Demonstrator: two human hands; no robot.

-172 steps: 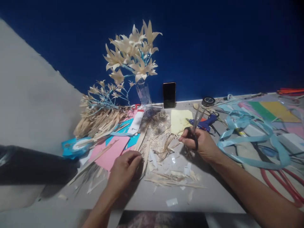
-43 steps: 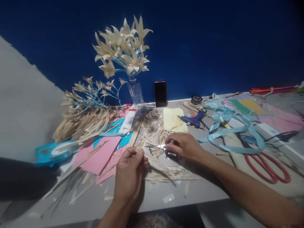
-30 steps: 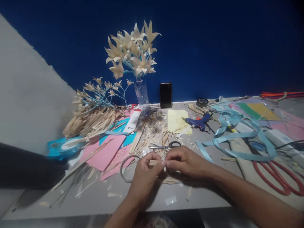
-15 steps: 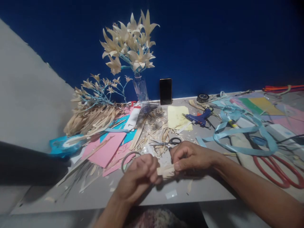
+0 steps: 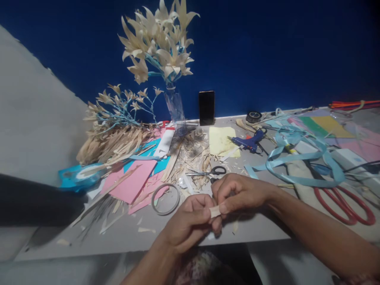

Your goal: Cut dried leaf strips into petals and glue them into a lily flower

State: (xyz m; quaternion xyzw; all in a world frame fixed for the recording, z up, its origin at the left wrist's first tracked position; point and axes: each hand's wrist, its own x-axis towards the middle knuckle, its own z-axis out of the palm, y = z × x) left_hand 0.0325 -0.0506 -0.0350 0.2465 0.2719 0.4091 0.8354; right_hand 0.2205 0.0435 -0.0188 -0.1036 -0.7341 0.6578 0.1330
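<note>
A short strip of pale dried husk-like material (image 5: 215,211) is stretched between my two hands above the front part of the table. My left hand (image 5: 192,221) pinches its left end between thumb and fingers. The other end sits in the closed fingertips of my right hand (image 5: 237,196). Just behind my right hand lie black-handled scissors (image 5: 208,172), their blades pointing left. A roll of tape (image 5: 165,199) lies flat to the left of my hands.
Pale flowers in a clear bottle (image 5: 175,107) stand at the back, beside an upright phone (image 5: 206,108). A blue glue gun (image 5: 251,141) rests by yellow paper (image 5: 219,136). Blue ribbon (image 5: 303,180) and red-handled scissors (image 5: 341,208) lie right. Pink paper (image 5: 133,182) lies left.
My left hand has moved right and now grips the strip's left end, close to my right hand. The tape roll is now uncovered. The view has tilted slightly downward.
</note>
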